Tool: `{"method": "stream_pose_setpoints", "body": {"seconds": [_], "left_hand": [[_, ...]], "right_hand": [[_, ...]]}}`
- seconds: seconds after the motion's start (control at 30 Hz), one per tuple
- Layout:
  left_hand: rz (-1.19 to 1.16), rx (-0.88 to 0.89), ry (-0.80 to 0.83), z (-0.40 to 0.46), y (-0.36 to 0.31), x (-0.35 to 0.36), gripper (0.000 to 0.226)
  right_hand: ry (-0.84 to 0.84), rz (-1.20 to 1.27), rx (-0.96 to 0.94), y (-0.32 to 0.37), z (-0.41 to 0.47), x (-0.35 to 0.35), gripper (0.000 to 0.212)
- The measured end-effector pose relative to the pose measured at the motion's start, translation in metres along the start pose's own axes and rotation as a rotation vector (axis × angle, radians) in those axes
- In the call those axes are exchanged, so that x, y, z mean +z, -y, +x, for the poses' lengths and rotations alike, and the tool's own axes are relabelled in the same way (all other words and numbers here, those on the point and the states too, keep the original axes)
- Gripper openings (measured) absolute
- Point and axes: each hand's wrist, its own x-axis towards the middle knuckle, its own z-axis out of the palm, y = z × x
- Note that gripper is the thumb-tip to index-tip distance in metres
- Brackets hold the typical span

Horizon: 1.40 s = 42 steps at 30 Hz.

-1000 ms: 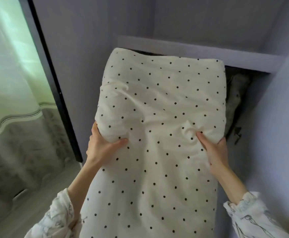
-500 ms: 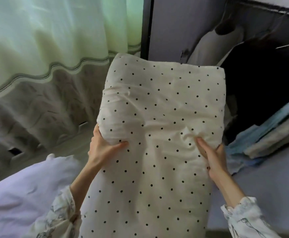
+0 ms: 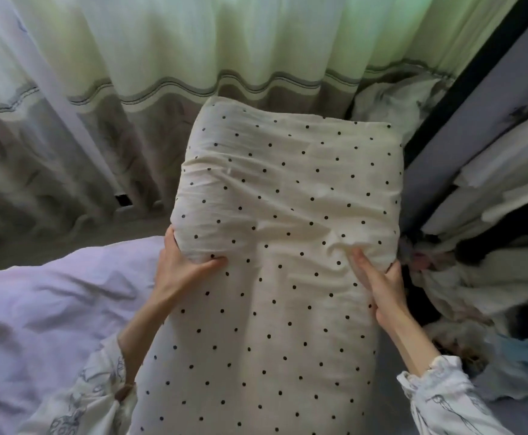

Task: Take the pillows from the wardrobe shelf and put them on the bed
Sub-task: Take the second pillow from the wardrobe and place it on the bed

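Note:
A cream pillow [image 3: 284,246] with small black dots fills the middle of the view, held up in front of me lengthwise. My left hand [image 3: 178,271] grips its left edge, thumb pressed on top. Its right edge is clamped by my right hand [image 3: 382,290], fingers dug into the fabric. The bed [image 3: 46,309], covered with a pale lilac sheet, lies at the lower left, below and beside the pillow. The wardrobe [image 3: 488,171], with a dark frame, stands at the right.
A pale green and grey curtain [image 3: 162,73] hangs across the back. Folded and hanging clothes [image 3: 476,277] fill the wardrobe at the right. A strip of grey floor [image 3: 68,243] runs between curtain and bed.
The view has swung left, away from the wardrobe shelf and toward the curtain and bed. The pillow stays in both hands with the same grip. More of the bed shows now.

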Motion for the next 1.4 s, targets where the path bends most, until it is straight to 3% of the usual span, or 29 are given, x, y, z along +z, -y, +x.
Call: {"method": "stream_pose_setpoints", "body": {"seconds": [0.1, 0.23, 0.5, 0.77, 1.0, 1.4], "left_hand": [[-0.008, -0.082, -0.075, 0.015, 0.007, -0.013, 0.105], [-0.024, -0.158, -0.187, 0.041, 0.006, -0.023, 0.111], [-0.11, -0.311, -0.439, 0.101, -0.012, -0.015, 0.123], [-0.172, -0.317, -0.627, 0.17, -0.039, -0.037, 0.122], [-0.255, -0.391, -0.77, 0.228, -0.023, -0.068, 0.124], [-0.412, -0.505, -1.043, 0.32, 0.02, -0.188, 0.126]], "right_hand": [[0.088, -0.067, 0.019, 0.009, 0.028, 0.037, 0.095], [0.204, -0.108, 0.009, 0.023, 0.073, 0.085, 0.093], [0.491, -0.15, -0.041, 0.076, 0.187, 0.179, 0.066], [0.738, -0.178, -0.126, 0.139, 0.259, 0.283, 0.071], [0.946, -0.212, -0.148, 0.16, 0.289, 0.401, 0.082], [1.218, -0.343, -0.269, 0.207, 0.267, 0.658, 0.073]]}}
